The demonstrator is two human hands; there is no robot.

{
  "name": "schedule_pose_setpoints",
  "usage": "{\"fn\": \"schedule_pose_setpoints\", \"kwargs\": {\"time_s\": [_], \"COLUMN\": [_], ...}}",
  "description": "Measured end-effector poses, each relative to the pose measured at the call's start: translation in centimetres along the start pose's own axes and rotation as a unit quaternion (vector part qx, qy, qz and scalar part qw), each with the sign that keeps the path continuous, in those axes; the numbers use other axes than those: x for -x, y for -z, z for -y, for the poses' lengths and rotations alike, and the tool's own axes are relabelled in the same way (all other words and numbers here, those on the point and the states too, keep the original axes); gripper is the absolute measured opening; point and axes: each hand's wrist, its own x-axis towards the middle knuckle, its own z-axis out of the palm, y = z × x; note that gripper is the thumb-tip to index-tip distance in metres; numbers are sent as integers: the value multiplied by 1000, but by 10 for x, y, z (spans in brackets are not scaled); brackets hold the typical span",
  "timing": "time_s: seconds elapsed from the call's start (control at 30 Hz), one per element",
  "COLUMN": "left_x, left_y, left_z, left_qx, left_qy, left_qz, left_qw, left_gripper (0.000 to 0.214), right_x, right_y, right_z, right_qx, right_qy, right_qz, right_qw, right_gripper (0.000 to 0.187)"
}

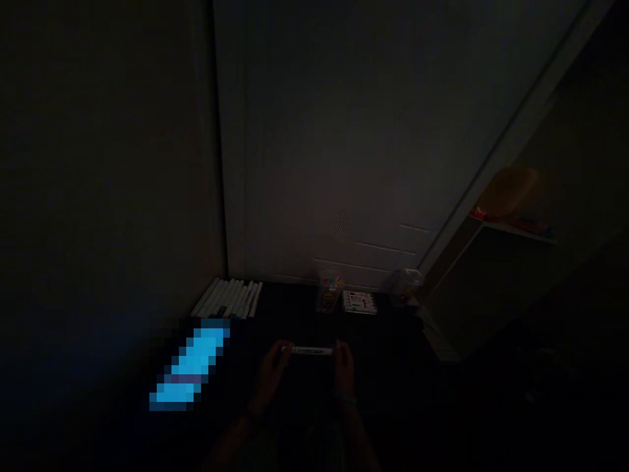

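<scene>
Low at the frame's centre, both hands (345, 364) grip a white marker (312, 351) by its ends, apparently not yet set down, while a row of pale markers (230, 299) already lies left of centre.

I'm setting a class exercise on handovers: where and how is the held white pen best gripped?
Probably pinch the white pen at its middle from the far side: the left hand and right hand hold its ends, leaving its slim length bare between them.
</scene>
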Motion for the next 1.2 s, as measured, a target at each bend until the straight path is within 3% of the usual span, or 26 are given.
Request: {"fn": "schedule_pose_setpoints", "kwargs": {"time_s": [0.4,0.67,1.2], "left_x": [6,3,3], "left_y": [3,1,-2], "left_z": [-18,-10,-5], "left_qx": [13,10,-6], "left_qy": [19,3,-15], "left_qz": [-11,-24,-15], "left_qw": [1000,1000,1000], "left_gripper": [44,39,39], "right_x": [3,4,4], "right_y": [0,-1,-2], "right_z": [4,2,2], "right_qx": [18,42,30], "right_qy": [12,27,24], "right_qz": [10,50,29], "right_qw": [1000,998,999], "right_gripper": [34,28,27]}}
